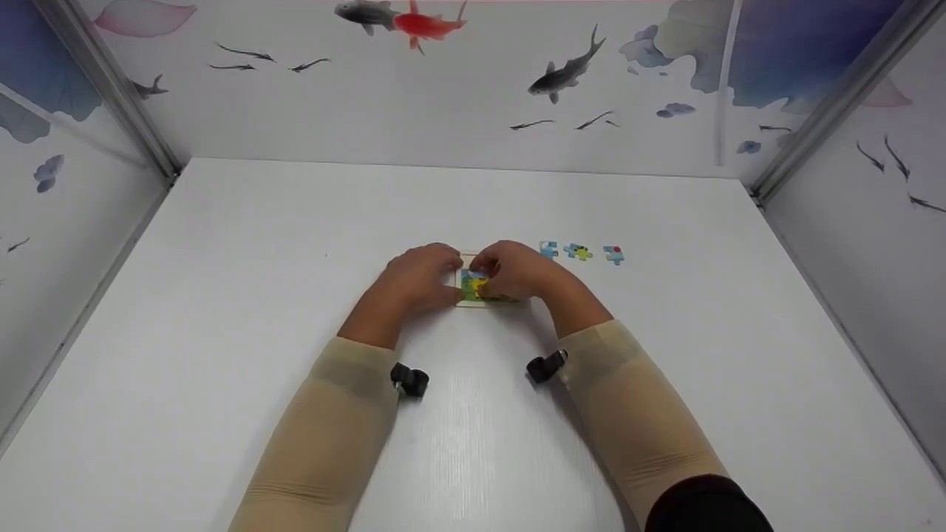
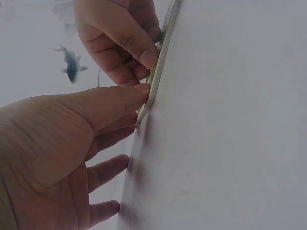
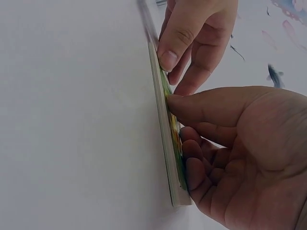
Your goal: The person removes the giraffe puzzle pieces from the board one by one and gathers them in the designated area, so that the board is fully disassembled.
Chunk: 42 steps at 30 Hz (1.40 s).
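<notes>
A small jigsaw puzzle board (image 1: 470,304) with a pale frame lies flat on the white table, its picture green, yellow and blue. My left hand (image 1: 423,277) holds the board's left end, thumb at the near corner and index finger at the far one; its other fingers rest on the table in the left wrist view. Over the picture, my right hand (image 1: 523,275) has its thumb and curled fingers on a yellow puzzle piece (image 1: 478,284), pinching it against the board. That hand covers the board's right part, so the pieces beneath it are hidden.
Beyond my right hand lie three loose puzzle pieces: a blue one (image 1: 548,249), a blue-yellow one (image 1: 579,252) and one with a red spot (image 1: 613,254). White walls (image 1: 443,111) printed with fish enclose the table (image 1: 244,244) at the back and sides.
</notes>
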{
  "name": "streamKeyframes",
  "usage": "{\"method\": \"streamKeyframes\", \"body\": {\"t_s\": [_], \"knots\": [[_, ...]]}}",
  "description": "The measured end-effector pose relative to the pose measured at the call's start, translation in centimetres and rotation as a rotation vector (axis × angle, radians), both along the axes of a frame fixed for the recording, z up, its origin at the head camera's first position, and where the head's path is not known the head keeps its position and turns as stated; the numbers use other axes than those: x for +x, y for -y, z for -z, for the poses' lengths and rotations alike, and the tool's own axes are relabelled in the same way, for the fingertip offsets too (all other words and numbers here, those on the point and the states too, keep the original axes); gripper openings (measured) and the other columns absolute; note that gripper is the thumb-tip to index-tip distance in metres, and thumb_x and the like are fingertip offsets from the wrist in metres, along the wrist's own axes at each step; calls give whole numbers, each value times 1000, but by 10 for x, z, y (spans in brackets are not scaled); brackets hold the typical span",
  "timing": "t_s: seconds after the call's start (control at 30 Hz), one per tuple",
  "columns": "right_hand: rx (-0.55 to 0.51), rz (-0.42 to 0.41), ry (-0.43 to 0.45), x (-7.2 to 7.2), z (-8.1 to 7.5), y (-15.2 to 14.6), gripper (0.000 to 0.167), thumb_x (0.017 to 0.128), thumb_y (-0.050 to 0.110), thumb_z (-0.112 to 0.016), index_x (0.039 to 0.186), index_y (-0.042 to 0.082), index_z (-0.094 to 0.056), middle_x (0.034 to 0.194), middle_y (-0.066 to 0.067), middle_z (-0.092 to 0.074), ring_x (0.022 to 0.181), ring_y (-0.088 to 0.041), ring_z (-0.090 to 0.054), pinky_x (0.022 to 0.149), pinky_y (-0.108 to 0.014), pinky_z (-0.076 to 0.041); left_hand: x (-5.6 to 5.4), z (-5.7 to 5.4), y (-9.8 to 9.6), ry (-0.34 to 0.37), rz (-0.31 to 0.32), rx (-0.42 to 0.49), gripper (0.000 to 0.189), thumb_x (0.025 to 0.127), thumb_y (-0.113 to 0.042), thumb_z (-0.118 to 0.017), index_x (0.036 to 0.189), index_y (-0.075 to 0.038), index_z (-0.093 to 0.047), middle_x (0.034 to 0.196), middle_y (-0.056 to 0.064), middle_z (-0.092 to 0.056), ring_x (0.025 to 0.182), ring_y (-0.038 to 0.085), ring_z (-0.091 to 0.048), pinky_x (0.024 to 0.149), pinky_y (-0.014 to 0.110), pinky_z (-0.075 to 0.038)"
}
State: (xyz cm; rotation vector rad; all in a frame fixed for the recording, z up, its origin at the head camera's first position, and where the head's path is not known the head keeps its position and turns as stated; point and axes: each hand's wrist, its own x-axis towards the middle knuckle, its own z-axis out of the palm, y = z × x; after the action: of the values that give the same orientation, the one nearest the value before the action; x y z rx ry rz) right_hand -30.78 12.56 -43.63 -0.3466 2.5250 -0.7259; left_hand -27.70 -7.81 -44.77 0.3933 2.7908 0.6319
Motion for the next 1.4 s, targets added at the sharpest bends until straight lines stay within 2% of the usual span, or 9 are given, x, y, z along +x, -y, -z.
{"method": "streamKeyframes", "body": {"t_s": [0.3,0.6,1.03,1.2,1.4], "knots": [[-9,-4,-12,-1,1,-1,43,96,17,-78,137,16,-67,127,-5,-66,118,-26,-59,113,-45,-53,-1,2,1,1,0,19,59,97,-40,-77,149,-17,-62,164,1,-53,156,27,-45,130,55,-35],[-54,13,-16,0,4,-1,39,93,13,-80,129,15,-66,126,-7,-64,120,-26,-59,112,-44,-53,0,-2,2,-3,3,40,58,96,-38,-76,149,-17,-63,163,1,-54,155,29,-47,128,57,-38],[-118,74,-21,0,3,-2,24,98,14,-77,119,22,-70,117,-4,-66,112,-25,-61,99,-39,-57,0,-1,0,1,-13,38,55,96,-37,-76,146,-17,-64,161,1,-55,154,28,-48,129,55,-38],[-108,105,-33,0,3,-1,24,102,16,-72,124,26,-75,118,-2,-66,111,-24,-61,97,-38,-57,-1,0,0,5,-19,31,55,96,-37,-76,146,-17,-64,162,1,-54,154,28,-47,129,56,-38],[-96,102,-33,0,4,0,26,106,19,-63,125,29,-77,124,-2,-67,114,-24,-60,105,-41,-55,0,0,-2,15,-36,36,54,96,-38,-77,145,-19,-65,162,-1,-54,155,28,-47,129,56,-38]]}}
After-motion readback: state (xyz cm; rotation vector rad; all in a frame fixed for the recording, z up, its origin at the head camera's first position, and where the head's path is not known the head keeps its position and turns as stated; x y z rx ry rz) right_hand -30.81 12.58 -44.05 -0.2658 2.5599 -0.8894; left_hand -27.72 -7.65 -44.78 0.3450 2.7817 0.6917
